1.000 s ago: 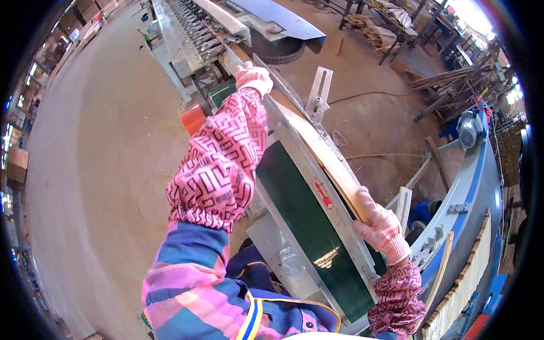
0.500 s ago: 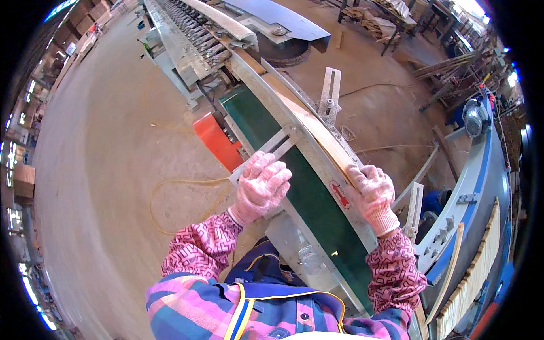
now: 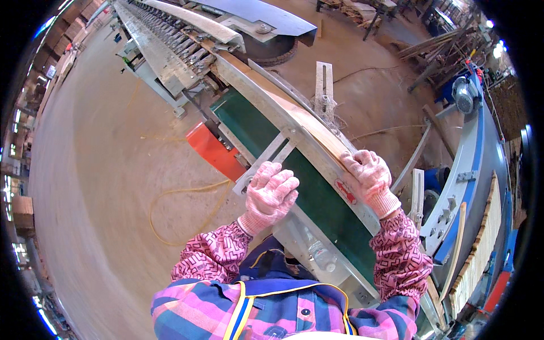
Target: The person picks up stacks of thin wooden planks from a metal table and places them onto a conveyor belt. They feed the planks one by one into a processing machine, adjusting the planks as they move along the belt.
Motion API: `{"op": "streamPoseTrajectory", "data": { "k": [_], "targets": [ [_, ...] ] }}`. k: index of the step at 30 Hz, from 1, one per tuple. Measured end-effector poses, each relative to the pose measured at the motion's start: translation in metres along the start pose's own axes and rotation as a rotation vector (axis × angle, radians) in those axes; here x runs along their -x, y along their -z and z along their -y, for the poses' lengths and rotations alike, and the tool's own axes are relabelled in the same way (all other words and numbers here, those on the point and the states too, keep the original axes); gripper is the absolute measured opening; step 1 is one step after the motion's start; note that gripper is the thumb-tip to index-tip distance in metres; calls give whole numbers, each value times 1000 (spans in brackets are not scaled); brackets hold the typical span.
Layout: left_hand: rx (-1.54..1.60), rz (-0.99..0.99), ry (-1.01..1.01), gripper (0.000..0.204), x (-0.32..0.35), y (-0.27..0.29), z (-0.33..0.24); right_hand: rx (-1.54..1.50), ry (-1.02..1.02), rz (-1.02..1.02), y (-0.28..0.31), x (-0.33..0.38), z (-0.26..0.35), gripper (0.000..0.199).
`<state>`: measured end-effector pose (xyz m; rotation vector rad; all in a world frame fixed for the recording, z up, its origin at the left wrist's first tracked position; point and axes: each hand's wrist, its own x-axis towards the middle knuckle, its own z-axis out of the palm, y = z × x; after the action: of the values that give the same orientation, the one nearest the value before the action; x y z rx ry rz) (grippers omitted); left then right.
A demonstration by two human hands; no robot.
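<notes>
Both hands wear pale, pinkish work gloves below patterned pink sleeves. At the guide channel's near end, my right hand (image 3: 369, 177) is closed on the near end of a long, light wooden strip (image 3: 320, 134). The strip lies lengthwise in the channel between metal rails (image 3: 266, 99), reaching toward the machine at the far left. My left hand (image 3: 271, 191) is curled closed at the outer end of a slotted metal bracket (image 3: 277, 148), left of the green belt (image 3: 317, 195). Whatever its fingers hold, if anything, is hidden.
A row of metal rollers or fingers (image 3: 184, 51) lines the machine at far left. An orange guard (image 3: 214, 152) juts out left. A clear bottle (image 3: 322, 256) lies below the belt. Right stands a curved conveyor (image 3: 473, 170) with a stack of wooden strips (image 3: 479, 243).
My right hand and the wooden strip have moved a little along the channel toward the far left. My left hand stays by the bracket. The whole view has shifted slightly.
</notes>
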<state>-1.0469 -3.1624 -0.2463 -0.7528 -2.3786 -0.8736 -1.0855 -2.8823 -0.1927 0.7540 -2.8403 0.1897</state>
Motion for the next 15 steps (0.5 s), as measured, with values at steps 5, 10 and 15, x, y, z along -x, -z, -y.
{"op": "streamPoseTrajectory", "data": {
  "k": [5,10,15],
  "targets": [
    [32,30,22,36,-4,1,-4,69,8,11,-7,-14,4,28],
    [46,54,-14,37,-5,-4,3,17,-63,56,-9,-23,5,28],
    [80,36,-41,36,-8,-9,-8,15,-90,107,-6,-28,6,34]
  ]
}}
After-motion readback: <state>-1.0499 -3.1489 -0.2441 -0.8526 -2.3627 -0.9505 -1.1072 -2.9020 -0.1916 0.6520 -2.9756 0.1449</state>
